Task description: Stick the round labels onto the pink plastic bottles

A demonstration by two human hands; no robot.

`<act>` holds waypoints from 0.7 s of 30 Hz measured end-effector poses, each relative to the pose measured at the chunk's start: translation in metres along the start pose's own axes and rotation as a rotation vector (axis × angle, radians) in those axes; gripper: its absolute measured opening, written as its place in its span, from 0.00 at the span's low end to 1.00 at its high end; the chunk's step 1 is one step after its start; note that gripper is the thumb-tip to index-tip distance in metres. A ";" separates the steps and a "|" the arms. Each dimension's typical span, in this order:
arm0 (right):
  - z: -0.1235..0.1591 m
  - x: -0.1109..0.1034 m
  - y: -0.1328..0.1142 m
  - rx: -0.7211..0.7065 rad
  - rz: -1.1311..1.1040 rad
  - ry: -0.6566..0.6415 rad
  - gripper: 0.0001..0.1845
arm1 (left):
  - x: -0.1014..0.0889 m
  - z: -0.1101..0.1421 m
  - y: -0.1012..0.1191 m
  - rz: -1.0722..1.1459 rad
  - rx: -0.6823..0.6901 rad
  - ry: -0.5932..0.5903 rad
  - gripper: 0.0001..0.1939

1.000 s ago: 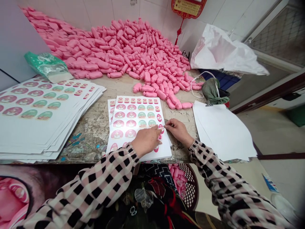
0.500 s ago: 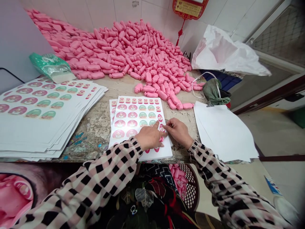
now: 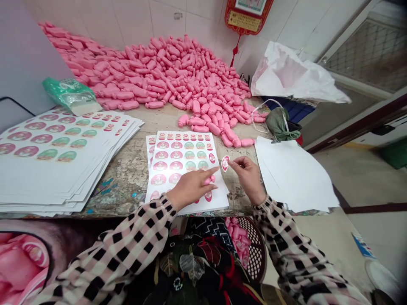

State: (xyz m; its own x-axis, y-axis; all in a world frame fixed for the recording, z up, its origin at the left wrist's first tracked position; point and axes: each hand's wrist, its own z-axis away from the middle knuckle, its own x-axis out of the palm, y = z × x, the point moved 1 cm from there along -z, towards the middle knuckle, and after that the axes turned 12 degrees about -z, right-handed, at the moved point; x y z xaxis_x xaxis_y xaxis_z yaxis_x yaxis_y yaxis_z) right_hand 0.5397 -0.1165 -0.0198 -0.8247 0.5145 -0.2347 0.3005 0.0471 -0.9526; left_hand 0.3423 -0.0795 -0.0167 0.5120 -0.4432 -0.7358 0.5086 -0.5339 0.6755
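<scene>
Between the thumb and forefinger of my right hand (image 3: 249, 176) is an oval pink-and-white sticker (image 3: 225, 163), held up just off the sheet's right edge. My left hand (image 3: 191, 187) rests over the sticker sheet (image 3: 165, 197), its fingers round a small pink bottle (image 3: 209, 180) that shows only in part. Rows of pink and green stickers cover the sheet, with an oval column down its right side. Another sheet (image 3: 150, 149) peeks out beneath its left edge.
A large heap of pink bottles (image 3: 178, 72) fills the back of the table. Stacked sticker sheets (image 3: 41, 178) lie left under a green packet (image 3: 71, 95); white sheets (image 3: 292, 173) lie right. A basket (image 3: 256, 250) of pink pieces stands below the table edge.
My right hand has peeled the oval sticker off the sheet's right column and moved it up and right. My left hand has drawn back slightly left, still holding the pink bottle.
</scene>
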 end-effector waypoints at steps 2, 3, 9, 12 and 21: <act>0.009 0.003 -0.013 0.025 -0.111 -0.027 0.14 | -0.004 0.006 0.000 0.354 -0.144 0.119 0.26; 0.014 0.007 -0.020 0.035 -0.152 -0.049 0.14 | -0.006 0.008 0.000 0.558 -0.219 0.147 0.27; 0.047 0.038 -0.050 0.049 -0.218 -0.224 0.12 | -0.004 0.009 0.006 1.335 -0.428 0.121 0.29; 0.054 0.046 -0.053 0.035 -0.166 -0.246 0.12 | 0.000 0.011 0.008 1.390 -0.427 0.140 0.28; 0.056 0.050 -0.058 0.093 -0.205 -0.289 0.13 | -0.001 0.015 0.015 1.388 -0.409 0.188 0.29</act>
State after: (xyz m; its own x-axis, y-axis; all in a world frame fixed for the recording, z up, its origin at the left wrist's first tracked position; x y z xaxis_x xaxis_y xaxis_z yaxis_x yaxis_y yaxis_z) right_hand 0.4537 -0.1415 0.0126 -0.9686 0.2387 -0.0690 0.0807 0.0395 -0.9960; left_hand 0.3392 -0.0977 -0.0062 0.8098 -0.3049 0.5013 -0.3192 0.4880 0.8124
